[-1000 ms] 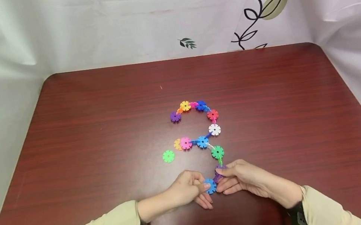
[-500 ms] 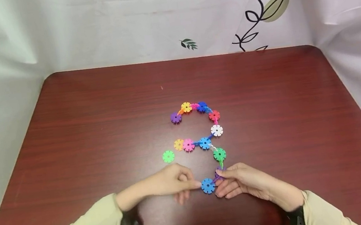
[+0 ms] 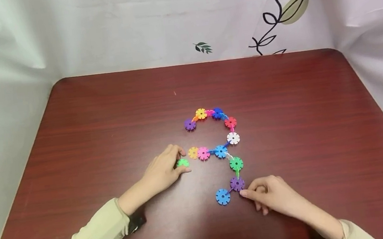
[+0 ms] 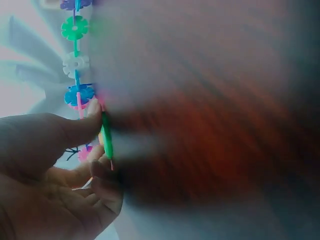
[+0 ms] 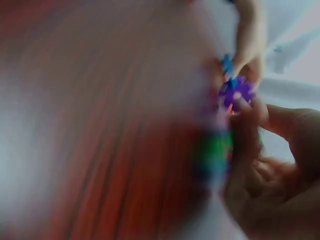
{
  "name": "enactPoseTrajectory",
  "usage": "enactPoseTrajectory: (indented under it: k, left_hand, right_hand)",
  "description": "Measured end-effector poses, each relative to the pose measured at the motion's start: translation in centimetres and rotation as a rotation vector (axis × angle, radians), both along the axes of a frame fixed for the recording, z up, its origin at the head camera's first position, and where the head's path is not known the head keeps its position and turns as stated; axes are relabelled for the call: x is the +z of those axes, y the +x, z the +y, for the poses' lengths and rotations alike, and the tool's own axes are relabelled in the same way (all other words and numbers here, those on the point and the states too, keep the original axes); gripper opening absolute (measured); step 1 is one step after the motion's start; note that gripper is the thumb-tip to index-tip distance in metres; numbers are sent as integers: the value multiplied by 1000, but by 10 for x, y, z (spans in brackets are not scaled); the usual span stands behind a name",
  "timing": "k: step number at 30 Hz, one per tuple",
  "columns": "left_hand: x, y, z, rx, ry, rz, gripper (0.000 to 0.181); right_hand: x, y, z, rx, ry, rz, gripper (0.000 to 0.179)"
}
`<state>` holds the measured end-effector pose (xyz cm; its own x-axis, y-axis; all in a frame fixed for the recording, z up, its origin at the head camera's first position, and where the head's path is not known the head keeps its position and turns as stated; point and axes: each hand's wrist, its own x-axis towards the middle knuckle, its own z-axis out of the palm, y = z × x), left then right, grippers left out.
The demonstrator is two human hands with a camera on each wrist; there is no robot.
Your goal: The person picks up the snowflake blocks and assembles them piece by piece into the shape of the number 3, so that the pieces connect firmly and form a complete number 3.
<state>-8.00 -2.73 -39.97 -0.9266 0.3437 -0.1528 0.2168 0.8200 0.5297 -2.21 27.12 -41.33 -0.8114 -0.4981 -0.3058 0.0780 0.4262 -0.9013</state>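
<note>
My left hand [image 3: 163, 168] reaches around a loose light green notched disc [image 3: 183, 163] on the table, thumb on the near side and fingers on the far side. In the left wrist view that green disc [image 4: 107, 135] appears edge-on between thumb and fingers. Beside the lower end of a chain of linked discs, my right hand [image 3: 276, 194] has its fingers loosely bent. Its thumb tip is close to the purple disc [image 3: 237, 183]; in the blurred right wrist view the thumb overlaps the purple disc [image 5: 237, 95]. A blue disc [image 3: 223, 197] ends the chain there.
The chain curves like a 3, from a far purple disc [image 3: 190, 125] past a white disc [image 3: 233, 138] to a green disc [image 3: 236, 163]. Its middle branch ends in a pink disc [image 3: 203, 153], beside a yellow-orange disc [image 3: 193, 153]. All lie on a brown table [image 3: 121, 104].
My left hand has let go of the blue disc and moved left and away to the loose green disc. My right hand has drawn back slightly right from the purple disc, which now lies flat.
</note>
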Motion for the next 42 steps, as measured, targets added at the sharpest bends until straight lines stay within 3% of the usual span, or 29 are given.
enactPoseTrajectory:
  k: [3,5,7,9,12,14,16,19,22,25,27,29,33,42]
  left_hand:
    - [4,1,2,-22,-32,-7,31]
    - [6,3,1,-44,-25,-23,30]
    - [7,7,3,-74,45,-78,30]
    - [7,12,6,-103,171,-198,26]
    - [6,22,15,-132,369,-373,15]
    - [4,29,21,-192,425,-382,10]
    - [3,35,26,-282,403,-262,10]
    - [3,40,29,-416,325,21,13]
    - [2,43,32,-464,322,174,14]
    - [-2,44,36,-462,404,105,10]
    - [-3,45,39,-449,412,53,8]
    - [-3,46,41,-449,389,33,7]
    - [0,46,42,-454,299,64,7]
    - [5,51,41,-378,280,-68,13]
  right_hand:
    - [2,4,-1,-35,93,558,12]
    - [5,1,-3,1,95,816,19]
    - [10,-4,-6,96,115,918,29]
    - [12,-10,-9,201,188,987,35]
    - [11,-16,-15,336,272,1005,39]
    - [6,-17,-18,384,309,1030,36]
    - [1,-17,-21,395,311,1045,29]
    - [-3,-16,-20,388,281,1046,19]
    - [-2,-17,-19,390,232,1026,14]
    - [0,-18,-18,407,202,1010,14]
    - [0,-18,-19,420,192,1010,13]
    - [0,-19,-19,430,188,1009,12]
    - [0,-19,-20,438,197,1034,11]
    - [-1,-18,-18,457,188,1030,9]
